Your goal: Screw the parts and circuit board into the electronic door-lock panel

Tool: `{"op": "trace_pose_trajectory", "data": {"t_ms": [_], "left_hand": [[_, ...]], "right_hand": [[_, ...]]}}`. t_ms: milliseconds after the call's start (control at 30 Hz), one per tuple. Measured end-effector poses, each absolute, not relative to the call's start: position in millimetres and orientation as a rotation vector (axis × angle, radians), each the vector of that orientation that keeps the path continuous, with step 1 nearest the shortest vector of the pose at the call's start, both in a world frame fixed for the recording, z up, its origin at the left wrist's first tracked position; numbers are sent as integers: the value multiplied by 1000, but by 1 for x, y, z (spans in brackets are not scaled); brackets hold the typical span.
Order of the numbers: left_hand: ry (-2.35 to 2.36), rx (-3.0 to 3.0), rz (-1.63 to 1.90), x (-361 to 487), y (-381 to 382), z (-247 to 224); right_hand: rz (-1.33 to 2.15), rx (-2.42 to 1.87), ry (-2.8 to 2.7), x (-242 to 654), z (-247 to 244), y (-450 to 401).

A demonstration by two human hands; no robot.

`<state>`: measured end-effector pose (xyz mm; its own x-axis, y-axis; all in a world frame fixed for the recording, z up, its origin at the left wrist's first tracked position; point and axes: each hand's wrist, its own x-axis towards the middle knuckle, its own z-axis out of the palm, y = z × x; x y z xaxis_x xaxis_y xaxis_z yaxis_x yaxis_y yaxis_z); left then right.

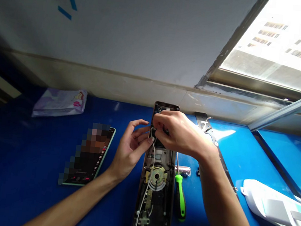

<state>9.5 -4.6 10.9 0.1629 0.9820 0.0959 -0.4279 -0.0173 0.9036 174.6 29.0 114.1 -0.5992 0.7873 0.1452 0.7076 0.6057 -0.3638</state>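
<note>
Open housing point(169, 202): phone point(88, 160) left, green screwdriver point(180, 196) right. Left hand point(130, 148) fingers half open, thumb at white cable point(153, 160); right hand point(177, 130) fingers curled, hold unclear.

no readable text, labels or numbers

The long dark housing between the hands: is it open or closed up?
Open. The housing's inside faces up uncovered, showing a round metal part and a white wire running along it.
</note>
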Motion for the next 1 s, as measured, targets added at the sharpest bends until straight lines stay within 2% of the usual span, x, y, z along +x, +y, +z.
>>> {"op": "trace_pose_trajectory", "data": {"t_ms": [1000], "left_hand": [[723,1073,1278,8,-9,19]], "right_hand": [[197,-1361,-2557,165,108,22]]}}
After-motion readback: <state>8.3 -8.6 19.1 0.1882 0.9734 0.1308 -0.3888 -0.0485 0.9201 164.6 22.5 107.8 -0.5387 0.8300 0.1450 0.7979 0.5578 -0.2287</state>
